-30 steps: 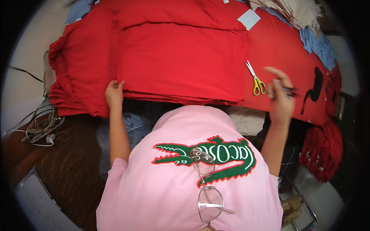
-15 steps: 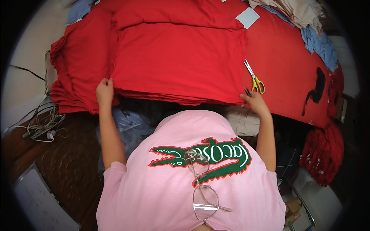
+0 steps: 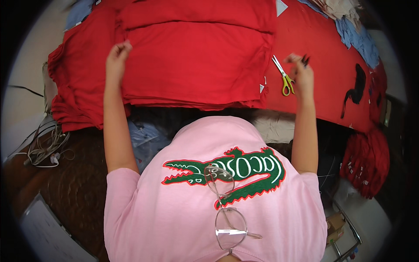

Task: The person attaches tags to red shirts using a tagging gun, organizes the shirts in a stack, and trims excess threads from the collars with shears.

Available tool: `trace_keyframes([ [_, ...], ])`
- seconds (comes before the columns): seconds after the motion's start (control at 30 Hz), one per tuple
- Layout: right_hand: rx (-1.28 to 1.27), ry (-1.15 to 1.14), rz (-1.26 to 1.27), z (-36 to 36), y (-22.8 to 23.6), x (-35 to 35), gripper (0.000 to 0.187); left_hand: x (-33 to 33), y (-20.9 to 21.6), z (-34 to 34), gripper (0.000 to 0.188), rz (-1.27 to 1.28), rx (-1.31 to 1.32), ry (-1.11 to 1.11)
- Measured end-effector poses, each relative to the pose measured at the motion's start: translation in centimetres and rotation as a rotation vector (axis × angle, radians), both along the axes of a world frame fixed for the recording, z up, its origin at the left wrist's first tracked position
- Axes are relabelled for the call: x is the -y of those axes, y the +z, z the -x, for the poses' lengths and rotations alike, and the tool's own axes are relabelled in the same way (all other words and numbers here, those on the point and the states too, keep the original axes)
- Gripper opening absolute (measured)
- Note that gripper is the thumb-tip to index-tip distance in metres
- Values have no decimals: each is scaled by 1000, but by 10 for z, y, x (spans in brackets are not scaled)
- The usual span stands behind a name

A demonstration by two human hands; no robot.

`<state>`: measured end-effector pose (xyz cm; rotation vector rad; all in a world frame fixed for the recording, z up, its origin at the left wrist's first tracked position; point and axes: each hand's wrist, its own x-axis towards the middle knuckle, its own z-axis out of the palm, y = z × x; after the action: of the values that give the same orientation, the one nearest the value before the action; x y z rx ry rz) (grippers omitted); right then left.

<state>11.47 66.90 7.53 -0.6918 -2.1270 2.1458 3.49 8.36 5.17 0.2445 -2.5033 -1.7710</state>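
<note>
A stack of red cloth pieces (image 3: 192,56), seemingly garments, lies flat in front of me, its layered lower edge along the table's near side. Over the stack's left part hovers my left hand (image 3: 117,54), fingers loosely bent and slightly blurred, with nothing visible in them. My right hand (image 3: 302,72) is raised to the right of the stack. It holds a small dark tool with two pointed tips (image 3: 305,60), perhaps thread snips, while its index finger stretches out. Scissors with yellow-green handles (image 3: 286,83) lie beside that hand, blades pointing away.
Another heap of red cloth (image 3: 80,74) adjoins on the left. A black strip-like item (image 3: 357,87) lies on the red table surface (image 3: 325,83) at right. Light-blue cloth (image 3: 355,39) sits at the far right. Tangled cables (image 3: 41,146) hang at left; red bundles (image 3: 364,163) hang at right.
Both hands have let go of the near corners of the top red piece and moved away from me. The piece's near right corner now shows small white tags.
</note>
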Motion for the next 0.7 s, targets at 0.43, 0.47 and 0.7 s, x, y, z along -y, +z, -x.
trace_keyframes([
  [0.43, -56, 220, -457, -93, -38, 76, 38, -40, -90, -134, 78, 941, 20, -193],
  [0.47, -159, 114, -401, -97, -29, 66, 42, -40, -91, -133, 78, 940, 19, -200],
  [0.7, 250, 148, -699, -175, -82, 15, 47, -44, -95, -135, 77, 1001, -43, -175],
])
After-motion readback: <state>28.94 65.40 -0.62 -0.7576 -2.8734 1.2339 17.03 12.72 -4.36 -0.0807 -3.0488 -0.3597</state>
